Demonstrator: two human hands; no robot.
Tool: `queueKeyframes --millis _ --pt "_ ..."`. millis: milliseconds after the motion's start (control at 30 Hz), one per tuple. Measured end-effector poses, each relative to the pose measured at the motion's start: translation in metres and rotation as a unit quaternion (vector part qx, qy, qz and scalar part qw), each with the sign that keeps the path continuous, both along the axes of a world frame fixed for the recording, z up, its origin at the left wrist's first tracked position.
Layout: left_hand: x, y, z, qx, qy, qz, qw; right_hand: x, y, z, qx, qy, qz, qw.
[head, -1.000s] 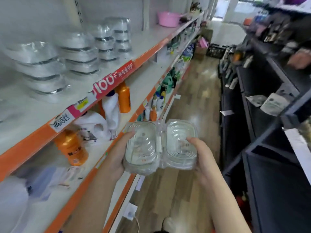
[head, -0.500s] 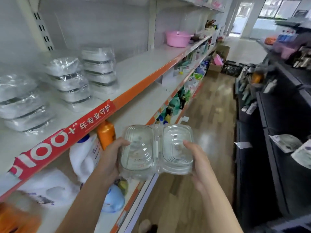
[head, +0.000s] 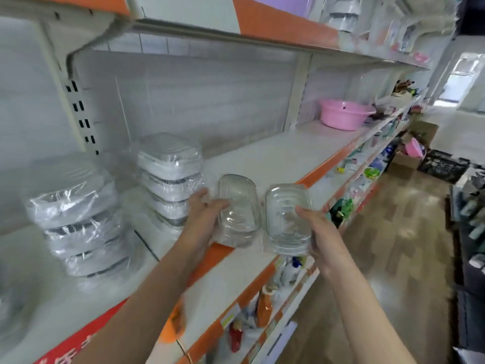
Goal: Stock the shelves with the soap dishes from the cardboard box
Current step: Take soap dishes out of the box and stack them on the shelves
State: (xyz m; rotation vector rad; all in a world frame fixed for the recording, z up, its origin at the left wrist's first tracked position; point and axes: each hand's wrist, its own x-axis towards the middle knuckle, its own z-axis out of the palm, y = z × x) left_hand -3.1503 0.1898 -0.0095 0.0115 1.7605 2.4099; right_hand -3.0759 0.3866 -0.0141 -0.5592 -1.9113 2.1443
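Note:
I hold two clear plastic soap dishes side by side at the front edge of the white shelf (head: 275,153). My left hand (head: 203,211) grips the left soap dish (head: 240,206) from its left side. My right hand (head: 315,227) grips the right soap dish (head: 284,214) from its right side, thumb on top. Both dishes are tilted with their ribbed insides facing me. Just left of them stands a stack of wrapped soap dishes (head: 170,177), and another wrapped stack (head: 76,216) stands further left.
A pink basin (head: 343,114) sits further right on the same shelf. Bottles and packets fill the lower shelves (head: 262,306). An upper shelf (head: 236,30) hangs overhead. Cardboard boxes (head: 409,156) and a black crate (head: 441,166) stand down the aisle.
Both hands have raised the dishes from waist height up to the shelf edge beside the wrapped stacks. The two dishes have separated slightly and my view has turned toward the shelf.

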Motion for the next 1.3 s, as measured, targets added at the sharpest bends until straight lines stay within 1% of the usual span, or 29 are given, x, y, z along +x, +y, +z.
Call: queueKeyframes --millis 133,200,300,400,533,633,733,767,833,900,967,1033,1100,1133,1200,1233,1300 --pt "-0.042 0.032 -0.007 -0.142 0.055 0.04 0.988 -0.08 0.03 -0.001 0.034 0.013 0.03 0.999" --pt "-0.056 0.049 -0.008 -0.159 0.058 0.05 0.984 -0.113 0.044 0.001 0.057 0.014 0.051 0.997" --pt "-0.076 0.068 -0.008 -0.204 0.053 0.078 0.974 -0.159 0.066 0.001 0.064 0.005 0.092 0.994" --pt "-0.101 0.077 -0.013 -0.249 0.022 0.123 0.961 -0.197 0.079 -0.002 0.079 0.002 0.135 0.988" --pt "-0.121 0.079 -0.028 -0.244 -0.025 0.184 0.952 -0.23 0.079 -0.01 0.077 -0.017 0.205 0.976" --pt "-0.143 0.066 -0.071 -0.244 -0.038 0.218 0.944 -0.24 0.073 -0.013 0.112 -0.026 0.243 0.963" --pt "-0.119 0.067 -0.049 -0.232 -0.044 0.206 0.95 -0.255 0.075 -0.011 0.134 -0.014 0.236 0.962" --pt "-0.11 0.068 -0.041 -0.216 -0.042 0.193 0.956 -0.259 0.077 -0.007 0.133 0.002 0.237 0.962" --pt "-0.102 0.066 -0.036 -0.194 -0.033 0.198 0.96 -0.267 0.08 0.003 0.113 0.038 0.257 0.959" --pt "-0.098 0.065 -0.03 -0.201 -0.011 0.214 0.956 -0.271 0.082 0.015 0.086 0.048 0.305 0.947" --pt "-0.1 0.066 -0.021 -0.211 0.012 0.224 0.951 -0.272 0.078 0.028 0.091 0.046 0.385 0.917" --pt "-0.103 0.067 -0.007 -0.209 0.029 0.215 0.953 -0.273 0.07 0.04 0.154 0.023 0.466 0.871" --pt "-0.107 0.067 0.003 -0.194 0.039 0.183 0.963 -0.274 0.058 0.047 0.226 0.008 0.514 0.827" --pt "-0.108 0.067 0.008 -0.202 0.041 0.164 0.965 -0.276 0.051 0.048 0.252 0.014 0.516 0.818" --pt "-0.112 0.07 0.008 -0.228 0.038 0.14 0.963 -0.282 0.038 0.047 0.313 0.052 0.479 0.819" --pt "-0.113 0.071 0.006 -0.222 0.034 0.151 0.963 -0.285 0.032 0.045 0.345 0.072 0.453 0.819" --pt "-0.116 0.075 0.001 -0.178 0.022 0.218 0.96 -0.289 0.029 0.042 0.383 0.097 0.399 0.827"
